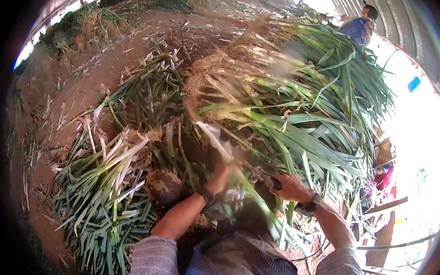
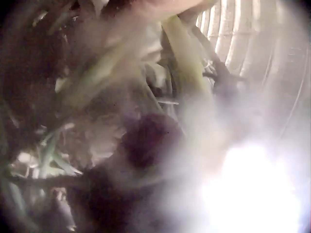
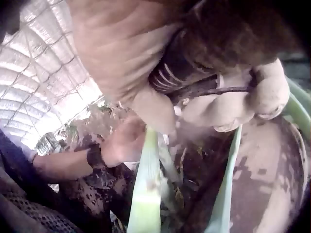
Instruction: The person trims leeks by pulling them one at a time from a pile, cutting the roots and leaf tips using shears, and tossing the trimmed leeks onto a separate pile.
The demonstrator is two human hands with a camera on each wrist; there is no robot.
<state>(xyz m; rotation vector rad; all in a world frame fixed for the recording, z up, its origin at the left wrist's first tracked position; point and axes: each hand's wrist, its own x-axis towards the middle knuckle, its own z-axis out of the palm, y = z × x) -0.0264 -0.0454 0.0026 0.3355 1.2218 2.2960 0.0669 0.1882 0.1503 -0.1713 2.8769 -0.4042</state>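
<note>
A single leek (image 1: 248,186) runs diagonally between the two hands, white end up and left. The left hand (image 1: 220,176) grips its pale stem. The right hand (image 1: 290,187) has its fingers curled round a dark-handled tool (image 1: 276,184) beside the leek. In the right wrist view the right hand (image 3: 141,63) holds the dark handle, its thumb at the green leek (image 3: 148,189), and the left hand (image 3: 125,143) is behind. The left wrist view is blurred; part of the left hand (image 2: 165,7) shows at the top above a stem (image 2: 184,53).
A big pile of leeks (image 1: 297,120) with roots lies ahead and right. Another bunch (image 1: 110,185) lies at left, beside a patterned knee (image 1: 164,190). Loose leaves litter the brown soil (image 1: 73,108). A person (image 1: 359,28) is at the far right.
</note>
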